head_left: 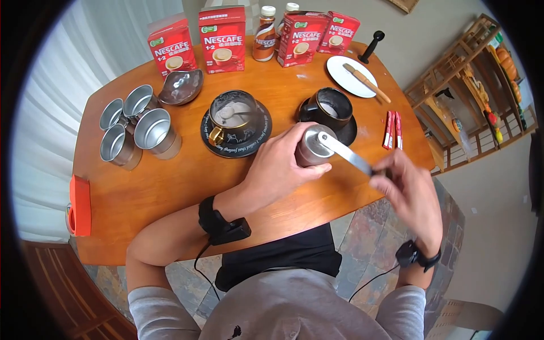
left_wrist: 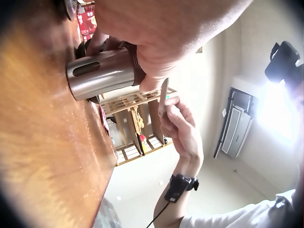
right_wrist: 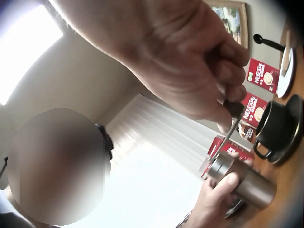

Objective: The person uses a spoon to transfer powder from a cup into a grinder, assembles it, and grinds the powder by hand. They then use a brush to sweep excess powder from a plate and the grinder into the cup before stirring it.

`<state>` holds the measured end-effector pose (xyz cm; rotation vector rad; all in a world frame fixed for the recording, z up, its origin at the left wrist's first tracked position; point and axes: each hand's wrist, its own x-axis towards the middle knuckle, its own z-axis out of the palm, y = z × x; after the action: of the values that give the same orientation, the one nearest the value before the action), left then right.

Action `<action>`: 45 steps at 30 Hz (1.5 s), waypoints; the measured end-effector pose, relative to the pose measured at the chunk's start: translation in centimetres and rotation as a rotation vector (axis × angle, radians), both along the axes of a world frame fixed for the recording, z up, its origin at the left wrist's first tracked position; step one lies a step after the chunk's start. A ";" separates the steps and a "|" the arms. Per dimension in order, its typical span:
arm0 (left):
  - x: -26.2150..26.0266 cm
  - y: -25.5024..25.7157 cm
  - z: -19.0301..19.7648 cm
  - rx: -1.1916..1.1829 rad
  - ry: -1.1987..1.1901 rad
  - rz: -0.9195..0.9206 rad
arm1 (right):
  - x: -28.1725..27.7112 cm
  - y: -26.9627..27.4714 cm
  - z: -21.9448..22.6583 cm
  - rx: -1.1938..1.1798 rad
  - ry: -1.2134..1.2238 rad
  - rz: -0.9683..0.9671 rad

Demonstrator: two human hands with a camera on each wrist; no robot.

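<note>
A steel hand coffee grinder [head_left: 310, 152] is gripped round its upper body by my left hand [head_left: 277, 161]. In the left wrist view the grinder [left_wrist: 107, 73] has its base right at the tabletop, with a dark slot-shaped window low on its side. My right hand [head_left: 412, 192] pinches the dark knob at the end of the crank arm [head_left: 352, 158], which points to the right. The right wrist view shows curled fingers round that knob [right_wrist: 233, 108]. Behind the grinder stands a black cup [head_left: 335, 122] on a black saucer [head_left: 350, 136].
Left of the grinder, a glass cup [head_left: 241, 127] with pale powder and a spoon sits on a black saucer [head_left: 218, 148]. Several metal cups [head_left: 158, 136], a dark dish [head_left: 181, 88], Nescafe boxes [head_left: 222, 48], a white plate [head_left: 340, 71] with a brush, and red sachets [head_left: 389, 133] surround it.
</note>
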<state>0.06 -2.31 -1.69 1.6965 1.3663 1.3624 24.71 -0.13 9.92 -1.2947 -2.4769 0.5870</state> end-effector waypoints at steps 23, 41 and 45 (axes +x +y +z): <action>-0.1 -0.1 0.3 -0.051 -0.001 0.006 | -7.1 11.8 -1.4 0.237 -0.023 0.100; -0.8 -0.6 -0.5 0.081 -0.071 -0.097 | -12.2 -1.3 -1.4 0.186 0.128 0.679; -0.4 0.1 -1.0 0.056 0.000 -0.031 | -17.1 3.5 -1.8 0.272 0.083 0.622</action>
<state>-0.36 -2.19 -2.69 1.7473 1.3083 1.3956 7.63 3.40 8.15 -0.3798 -2.7520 0.3954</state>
